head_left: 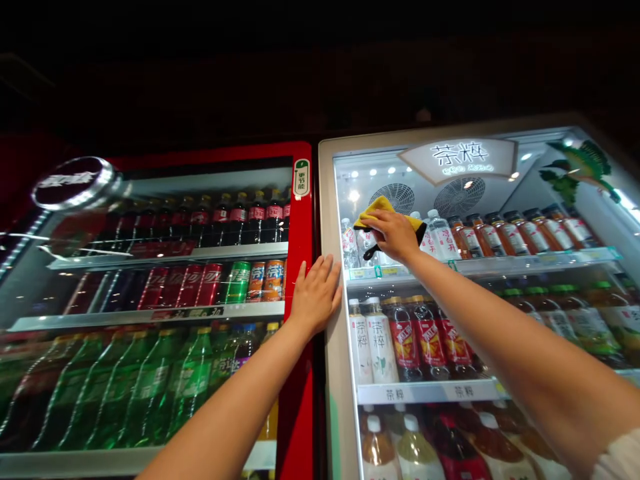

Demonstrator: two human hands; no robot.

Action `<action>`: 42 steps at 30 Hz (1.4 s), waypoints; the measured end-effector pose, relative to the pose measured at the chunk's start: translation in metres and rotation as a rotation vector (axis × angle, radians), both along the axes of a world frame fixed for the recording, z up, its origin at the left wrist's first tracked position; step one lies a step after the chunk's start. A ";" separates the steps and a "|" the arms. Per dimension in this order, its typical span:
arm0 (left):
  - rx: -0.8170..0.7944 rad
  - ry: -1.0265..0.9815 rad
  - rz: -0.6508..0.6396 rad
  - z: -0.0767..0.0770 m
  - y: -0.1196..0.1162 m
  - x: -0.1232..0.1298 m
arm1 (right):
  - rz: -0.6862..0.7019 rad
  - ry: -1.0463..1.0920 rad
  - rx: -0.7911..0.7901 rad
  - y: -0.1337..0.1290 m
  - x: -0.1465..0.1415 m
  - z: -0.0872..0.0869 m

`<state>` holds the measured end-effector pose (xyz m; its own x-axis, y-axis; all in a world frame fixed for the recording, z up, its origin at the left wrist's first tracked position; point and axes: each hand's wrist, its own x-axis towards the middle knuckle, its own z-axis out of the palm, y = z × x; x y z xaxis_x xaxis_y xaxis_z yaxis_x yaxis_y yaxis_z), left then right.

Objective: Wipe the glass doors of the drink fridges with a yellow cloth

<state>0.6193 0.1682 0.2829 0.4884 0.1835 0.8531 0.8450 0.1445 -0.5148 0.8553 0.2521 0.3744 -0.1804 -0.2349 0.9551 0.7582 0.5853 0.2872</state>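
Note:
My right hand (395,233) presses a yellow cloth with black edging (379,205) against the upper left of the glass door of the pale-framed drinks fridge (331,220). Its fingers lie over the cloth, and a black corner hangs below the hand. My left hand (316,295) rests with fingers stretched at the gap between the two fridges, over the edge of the red frame (299,347) and beside the pale one. Nothing shows in it. Behind the glass near the cloth stand clear water bottles (443,237).
In the red fridge are cola bottles (239,217), cans (207,285) and large green bottles (155,380). Amber bottles (510,233) and red-labelled bottles (430,340) fill shelves in the pale fridge. A lit sign (460,160) sits at its top; a round sign (73,183) is at left.

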 end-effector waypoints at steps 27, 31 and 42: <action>0.044 -0.041 -0.215 -0.009 0.009 -0.018 | -0.036 -0.304 0.079 -0.016 -0.066 0.000; 0.084 -0.114 -0.231 0.002 0.006 -0.017 | -0.064 -0.345 0.059 -0.021 -0.057 -0.011; 0.097 -0.143 -0.203 -0.004 -0.006 -0.013 | -0.082 -0.193 0.008 -0.027 -0.082 -0.064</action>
<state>0.6059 0.1618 0.2787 0.3798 0.0084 0.9250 0.9250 0.0073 -0.3799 0.7737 0.2252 0.3106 -0.3791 -0.2190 0.8991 0.7334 0.5213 0.4363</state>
